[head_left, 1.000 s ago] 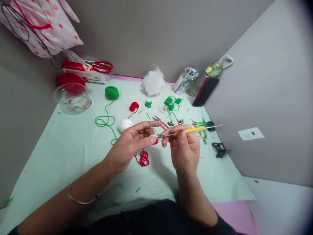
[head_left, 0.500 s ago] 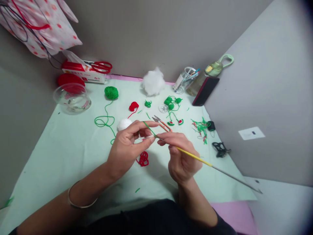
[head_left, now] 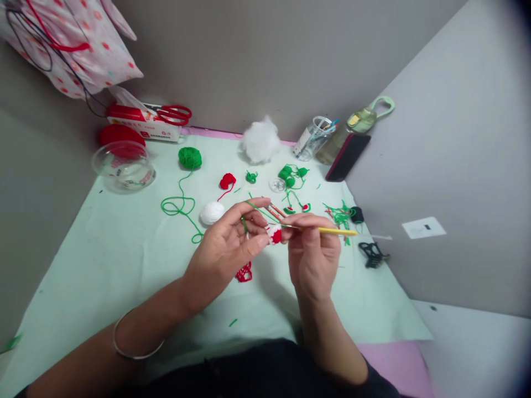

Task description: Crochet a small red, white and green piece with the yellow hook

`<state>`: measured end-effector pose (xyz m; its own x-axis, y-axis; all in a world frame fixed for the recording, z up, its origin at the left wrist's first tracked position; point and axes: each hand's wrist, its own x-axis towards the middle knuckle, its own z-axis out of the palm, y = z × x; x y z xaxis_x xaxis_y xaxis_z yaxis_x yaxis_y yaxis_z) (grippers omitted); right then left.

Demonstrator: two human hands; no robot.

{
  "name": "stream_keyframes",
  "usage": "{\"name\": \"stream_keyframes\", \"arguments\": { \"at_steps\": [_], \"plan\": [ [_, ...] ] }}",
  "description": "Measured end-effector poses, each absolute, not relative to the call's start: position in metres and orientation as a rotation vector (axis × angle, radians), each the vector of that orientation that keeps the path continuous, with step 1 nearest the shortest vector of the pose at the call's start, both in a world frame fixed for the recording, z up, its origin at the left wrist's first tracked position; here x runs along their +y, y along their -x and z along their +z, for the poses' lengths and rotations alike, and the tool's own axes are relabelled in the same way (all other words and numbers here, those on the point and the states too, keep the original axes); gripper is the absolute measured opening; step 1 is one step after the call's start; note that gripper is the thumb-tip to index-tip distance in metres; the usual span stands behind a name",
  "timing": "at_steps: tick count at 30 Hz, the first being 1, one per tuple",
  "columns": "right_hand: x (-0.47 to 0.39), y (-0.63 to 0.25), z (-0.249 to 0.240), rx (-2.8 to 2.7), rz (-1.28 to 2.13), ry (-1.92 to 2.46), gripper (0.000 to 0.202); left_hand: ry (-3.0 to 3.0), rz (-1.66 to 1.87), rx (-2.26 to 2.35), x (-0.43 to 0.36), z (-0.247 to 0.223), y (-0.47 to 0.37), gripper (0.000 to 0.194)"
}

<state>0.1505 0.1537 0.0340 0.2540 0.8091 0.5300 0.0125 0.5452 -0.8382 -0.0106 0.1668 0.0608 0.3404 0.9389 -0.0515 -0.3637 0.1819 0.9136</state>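
The left hand [head_left: 226, 246] is partly curled, its thumb and fingers pinching the left edge of a small red-and-white crocheted piece [head_left: 275, 234]. The piece lies between the two hands, just beyond the left thumb tip, and its right edge meets the fingertips of the right hand [head_left: 314, 254]. The right hand is closed around the yellow handle of a crochet hook [head_left: 337, 231], thumb against fingers. The hook lies nearly level, its working end directed left to the top of the piece; whether it passes through a stitch is too small to tell. A strand of green yarn [head_left: 260, 208] runs over the raised left index finger and down to the hook.

Below the left hand, partly covered by it, is a tangle of red yarn [head_left: 244, 272] on the pale cloth [head_left: 136, 265]. Orange-handled snips [head_left: 275, 211] lie just beyond the fingers; a white yarn ball [head_left: 212, 213] sits near the left hand's knuckles.
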Motion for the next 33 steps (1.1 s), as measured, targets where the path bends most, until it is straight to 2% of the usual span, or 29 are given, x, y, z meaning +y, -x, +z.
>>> {"name": "stream_keyframes", "arguments": {
  "at_steps": [4, 9, 15, 19, 25, 33],
  "plan": [
    [0.159, -0.154, 0.037, -1.184, 0.803, 0.829, 0.020, -1.104, 0.929, 0.724, 0.173, 0.062, 0.016, 0.053],
    [0.154, -0.155, 0.039, -1.243, 0.858, 0.774, 0.020, -1.510, 1.053, 0.855, 0.180, 0.062, 0.021, 0.027],
    [0.144, -0.152, 0.037, -1.443, 0.374, 0.952, 0.019, -1.673, 1.203, 0.966, 0.181, 0.067, 0.028, 0.020],
    [0.140, -0.151, 0.032, -1.589, 0.075, 0.957, 0.023, -1.474, 1.158, 0.970, 0.177, 0.066, 0.024, 0.020],
    [0.136, -0.151, 0.029, -1.630, -0.038, 1.016, 0.024, -1.213, 1.125, 0.899, 0.179, 0.058, 0.019, 0.027],
    [0.140, -0.150, 0.028, -1.672, -0.188, 0.932, 0.031, -1.146, 1.037, 0.822, 0.178, 0.061, 0.017, 0.018]
  ]
}}
